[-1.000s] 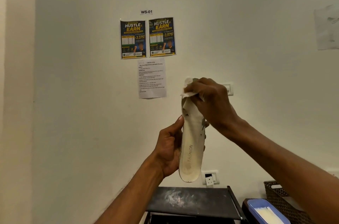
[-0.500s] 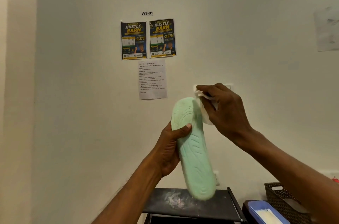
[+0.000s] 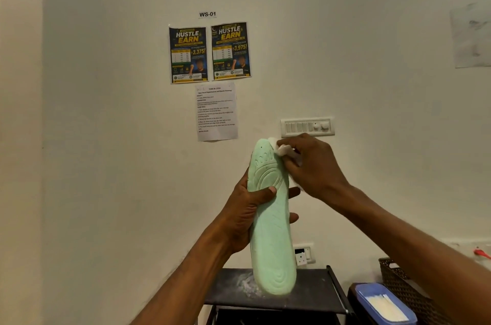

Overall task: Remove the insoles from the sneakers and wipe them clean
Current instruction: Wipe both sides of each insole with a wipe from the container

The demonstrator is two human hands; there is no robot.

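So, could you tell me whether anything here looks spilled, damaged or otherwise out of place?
A whitish powdery smear marks the black shelf top, seen just left of the lower end of the green insole; it looks like spilled residue.

Black rack top [image 3: 308, 291], low in the view, set against the wall.

Flat, dark, matt surface with a black rail along its right edge. A white powdery smear [image 3: 245, 284] lies on its left part. Just to its right, a separate dark surface [image 3: 353, 295] bears a blue-rimmed tub [image 3: 382, 306] of white contents. A brown woven basket [image 3: 398, 279] stands beside the tub, and what the basket stands on is hidden.
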